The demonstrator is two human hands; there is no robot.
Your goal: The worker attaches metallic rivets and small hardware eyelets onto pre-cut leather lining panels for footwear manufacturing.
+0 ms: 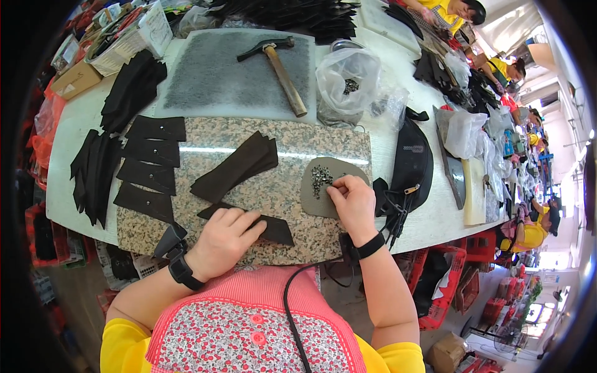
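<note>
Head view: left hand [222,241] lay flat on a dark brown tapered leather strip [264,227], fingers together and pressing it down on the speckled granite slab [298,152] at its near edge. Right hand [352,200] sat on a grey rounded leather scrap [323,198], fingers [336,188] pinched together at a small heap of dark metal rivets [321,178] on that scrap; could not tell if a rivet was actually gripped. Both wrists wore black bands.

A fan of more dark brown leather strips [239,166] lay mid-slab, just above the left hand. Four dark triangular leather pieces [151,163] lay in a column on the slab's left part. Beyond the slab's left edge, a stack of black leather pieces [93,174] on the white worktop [65,186], another black stack [132,90] further up.

Behind the slab sat a grey pitted rubber pad [211,87] with a wooden-handled hammer [280,62] lying across its upper right. Right of the pad, a clear plastic bag [348,78] with small dark hardware inside. A black curved leather panel [413,165] lay right of the slab, near the right hand, black cords trailing from its lower end. Other people in yellow shirts sat further along the worktop at top right
</note>
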